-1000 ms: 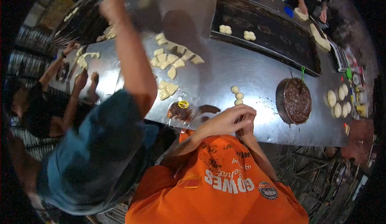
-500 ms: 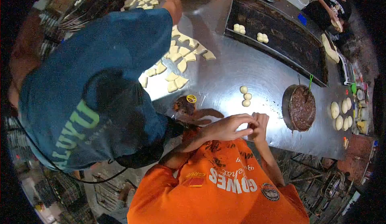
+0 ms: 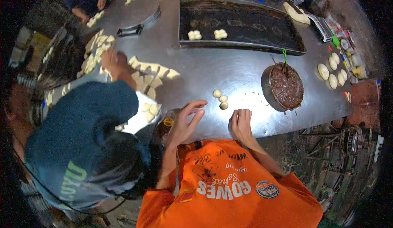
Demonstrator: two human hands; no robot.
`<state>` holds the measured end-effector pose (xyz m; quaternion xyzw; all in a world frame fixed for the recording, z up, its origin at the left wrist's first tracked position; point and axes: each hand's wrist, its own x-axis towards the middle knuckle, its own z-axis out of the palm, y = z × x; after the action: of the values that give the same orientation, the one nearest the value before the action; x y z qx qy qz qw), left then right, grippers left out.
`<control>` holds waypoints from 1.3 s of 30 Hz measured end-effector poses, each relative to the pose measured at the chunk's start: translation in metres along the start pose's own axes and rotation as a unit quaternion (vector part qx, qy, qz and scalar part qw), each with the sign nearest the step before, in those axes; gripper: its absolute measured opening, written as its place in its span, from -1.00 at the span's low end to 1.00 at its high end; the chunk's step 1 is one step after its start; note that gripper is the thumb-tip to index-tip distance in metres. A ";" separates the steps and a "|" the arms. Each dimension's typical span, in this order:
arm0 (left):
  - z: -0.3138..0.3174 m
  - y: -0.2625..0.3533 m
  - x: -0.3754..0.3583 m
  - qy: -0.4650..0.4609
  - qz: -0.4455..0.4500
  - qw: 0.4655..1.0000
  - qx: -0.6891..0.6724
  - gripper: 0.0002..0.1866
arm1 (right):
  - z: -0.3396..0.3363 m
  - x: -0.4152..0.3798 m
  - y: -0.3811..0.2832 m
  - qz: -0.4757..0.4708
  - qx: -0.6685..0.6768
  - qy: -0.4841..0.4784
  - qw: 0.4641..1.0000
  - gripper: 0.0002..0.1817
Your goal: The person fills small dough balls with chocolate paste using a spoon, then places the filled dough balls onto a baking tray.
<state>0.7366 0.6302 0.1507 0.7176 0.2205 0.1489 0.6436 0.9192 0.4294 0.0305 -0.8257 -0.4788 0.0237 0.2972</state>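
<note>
My left hand (image 3: 186,122) is raised over the front of the metal table, thumb and fingers apart, with nothing between them. To its right, my right hand (image 3: 241,123) is low near the table's front edge, fingers curled together; what they hold, if anything, is hidden. Three small dough balls (image 3: 223,98) lie touching in a short row just beyond and between my hands. Right of them stands a round pan of brown filling (image 3: 287,86) with a green-handled tool (image 3: 285,55) in it. Left of my left hand is a dark item with a yellow label (image 3: 168,122).
A black tray (image 3: 241,23) holds two dough clusters (image 3: 220,34). A co-worker in a dark teal shirt (image 3: 82,134) leans in at left, one hand (image 3: 116,66) over cut dough pieces (image 3: 145,80). Larger dough balls (image 3: 333,81) sit at right; a round lid (image 3: 141,19) lies at upper left.
My hands, together before, have come apart, my left opening. The co-worker's hand has gone from the round lid's handle to the dough pieces. The camera view has shifted.
</note>
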 end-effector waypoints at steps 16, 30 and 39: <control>0.019 -0.072 0.072 0.069 0.070 0.977 0.190 -0.70 | 0.017 0.075 -0.063 -0.021 0.030 0.016 0.999 -0.56; 0.047 -0.096 0.090 0.009 0.058 0.960 0.273 -0.46 | 0.030 0.047 -0.047 0.143 0.232 0.048 0.961 -0.57; 0.020 -0.078 0.124 -0.193 0.081 0.941 0.267 -0.34 | 0.028 0.083 -0.026 0.042 0.135 -0.015 0.990 -0.46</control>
<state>0.8437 0.6819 0.0622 0.8936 0.0642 -0.0053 0.4443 0.9345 0.5185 0.0416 -0.7971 -0.4405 0.1128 0.3974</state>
